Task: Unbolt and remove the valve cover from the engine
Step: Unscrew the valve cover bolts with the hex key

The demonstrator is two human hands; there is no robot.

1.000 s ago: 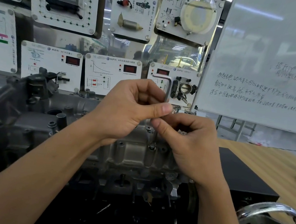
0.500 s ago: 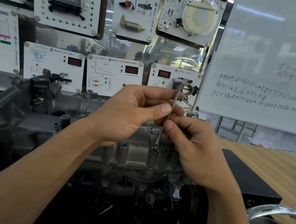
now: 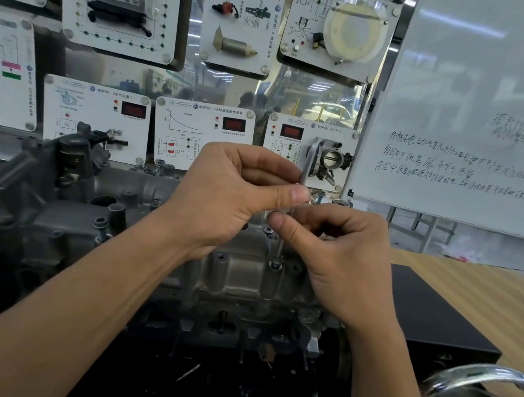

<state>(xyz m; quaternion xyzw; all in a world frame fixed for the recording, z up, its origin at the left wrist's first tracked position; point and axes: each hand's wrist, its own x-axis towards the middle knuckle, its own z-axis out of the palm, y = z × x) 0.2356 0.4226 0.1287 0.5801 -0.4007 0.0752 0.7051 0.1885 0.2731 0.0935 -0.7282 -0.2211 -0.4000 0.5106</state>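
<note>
unbolting step. left hand (image 3: 237, 195) pinches hex key (image 3: 304, 170) near bend, right hand (image 3: 339, 258) pinches shaft. tip sits in bolt (image 3: 275, 263) on near edge of valve cover (image 3: 237, 275), centre, atop engine (image 3: 18, 216). next, likely: spin key, lift bolt out.

Bright, even light is coming from overhead. Ceiling strips are glaring as pale streaks on the whiteboard (image 3: 489, 78) and mirroring in the glass (image 3: 222, 88) between the panels (image 3: 202, 134). The engine (image 3: 236, 278) is sinking into deep shadow along its underside. At the left edge the panels are blurring and smearing. The wide lens is bowing straight lines outward. The chrome wheel (image 3: 484, 369) is catching hard highlights.
</note>
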